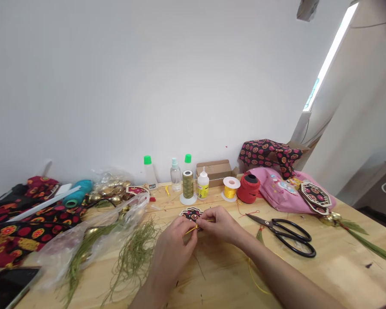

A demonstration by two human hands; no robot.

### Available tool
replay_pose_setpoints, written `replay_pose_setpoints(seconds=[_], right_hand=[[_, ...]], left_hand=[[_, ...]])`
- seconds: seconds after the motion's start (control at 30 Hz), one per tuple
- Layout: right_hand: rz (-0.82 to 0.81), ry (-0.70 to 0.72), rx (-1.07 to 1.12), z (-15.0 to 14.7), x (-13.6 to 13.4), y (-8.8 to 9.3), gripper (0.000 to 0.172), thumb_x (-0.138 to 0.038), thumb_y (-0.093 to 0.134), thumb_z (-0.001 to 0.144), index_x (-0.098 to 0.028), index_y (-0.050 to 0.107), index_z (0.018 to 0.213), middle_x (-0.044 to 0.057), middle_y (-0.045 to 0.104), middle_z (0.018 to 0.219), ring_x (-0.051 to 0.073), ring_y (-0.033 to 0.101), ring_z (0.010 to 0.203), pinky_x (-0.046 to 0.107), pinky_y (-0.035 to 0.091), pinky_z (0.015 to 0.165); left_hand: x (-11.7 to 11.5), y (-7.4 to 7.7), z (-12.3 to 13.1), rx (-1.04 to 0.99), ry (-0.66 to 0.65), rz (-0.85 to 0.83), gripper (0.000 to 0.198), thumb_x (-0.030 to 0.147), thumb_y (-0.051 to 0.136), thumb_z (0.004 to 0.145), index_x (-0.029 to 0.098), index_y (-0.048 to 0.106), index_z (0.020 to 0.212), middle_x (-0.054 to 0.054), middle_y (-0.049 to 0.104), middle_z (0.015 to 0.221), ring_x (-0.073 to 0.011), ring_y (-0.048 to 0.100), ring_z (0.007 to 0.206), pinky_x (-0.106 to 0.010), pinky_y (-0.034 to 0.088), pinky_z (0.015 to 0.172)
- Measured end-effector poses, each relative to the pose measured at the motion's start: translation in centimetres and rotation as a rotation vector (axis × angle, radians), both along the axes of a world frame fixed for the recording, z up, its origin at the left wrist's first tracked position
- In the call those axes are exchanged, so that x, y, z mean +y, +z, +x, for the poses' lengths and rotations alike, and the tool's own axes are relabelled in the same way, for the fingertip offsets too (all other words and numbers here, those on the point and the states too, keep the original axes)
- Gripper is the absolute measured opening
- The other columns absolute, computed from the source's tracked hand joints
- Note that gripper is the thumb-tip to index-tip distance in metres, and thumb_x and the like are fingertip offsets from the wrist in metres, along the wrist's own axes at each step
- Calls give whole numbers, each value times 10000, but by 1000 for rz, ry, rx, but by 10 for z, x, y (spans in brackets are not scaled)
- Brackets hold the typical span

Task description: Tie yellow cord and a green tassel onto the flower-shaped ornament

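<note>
Close together at the middle of the wooden table, both my hands pinch a thin yellow cord (pixel 191 230). My left hand (pixel 175 244) has its thumb and fingertips closed on the cord. From the other side my right hand (pixel 219 223) grips it, with a short end showing past the fingers. Just behind my fingertips is a dark patterned ornament with a pale scalloped edge (pixel 191 213), partly hidden by my hands. A longer loop of yellow cord (pixel 255 279) lies under my right forearm.
Black-handled scissors (pixel 286 234) lie right of my hands; loose green threads (pixel 133 253) lie left. Behind stand a green thread spool (pixel 188 185), a glue bottle (pixel 203 185), a yellow cord spool (pixel 230 189) and a red thread cone (pixel 248 189). A phone (pixel 9 287) rests front left.
</note>
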State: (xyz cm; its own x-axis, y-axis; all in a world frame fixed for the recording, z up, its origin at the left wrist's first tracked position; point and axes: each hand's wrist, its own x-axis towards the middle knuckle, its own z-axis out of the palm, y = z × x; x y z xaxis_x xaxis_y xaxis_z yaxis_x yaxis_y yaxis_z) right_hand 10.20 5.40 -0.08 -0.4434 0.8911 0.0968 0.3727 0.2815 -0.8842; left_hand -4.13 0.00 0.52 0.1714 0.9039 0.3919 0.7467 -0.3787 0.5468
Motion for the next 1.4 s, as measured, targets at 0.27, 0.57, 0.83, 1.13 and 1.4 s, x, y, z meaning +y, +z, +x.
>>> replay_pose_setpoints(seconds=[0.27, 0.57, 0.83, 1.13, 1.4], right_hand=[[19, -44, 80, -4, 1, -5, 230, -281, 525, 689, -107, 671, 654, -2, 581, 550, 82, 454, 511, 166, 316, 446], [-12, -79, 144, -5, 0, -7, 197, -252, 530, 682, -119, 670, 649, -15, 589, 546, 74, 459, 501, 162, 318, 442], [164, -105, 119, 0, -4, 4, 182, -255, 526, 713, -130, 652, 757, 32, 627, 703, 122, 523, 637, 222, 394, 577], [729, -51, -114, 2, -6, 2, 37, -228, 619, 654, -209, 646, 671, 17, 571, 723, 146, 485, 724, 260, 366, 650], [685, -75, -116, -4, -5, -6, 50, -167, 597, 632, -200, 628, 653, 10, 586, 696, 141, 502, 702, 237, 374, 611]], left_hand=[[0, 2, -1, 54, -1, 94, 147, 194, 421, 775, 205, 563, 813, -34, 615, 801, -173, 568, 737, -282, 436, 646], [2, 4, -4, 28, -110, 118, 226, 187, 415, 795, 214, 589, 936, -45, 610, 828, -164, 563, 776, -260, 435, 671], [1, 3, -4, -86, -76, 70, 170, 222, 468, 770, 200, 632, 810, -49, 623, 804, -168, 570, 748, -255, 444, 653], [10, -4, -10, -416, 13, -89, 136, 272, 565, 690, 200, 677, 716, -44, 669, 764, -202, 590, 740, -292, 456, 680], [14, -13, -11, -568, 45, -287, 187, 321, 618, 629, 156, 684, 689, -53, 684, 692, -198, 588, 664, -272, 443, 614]])
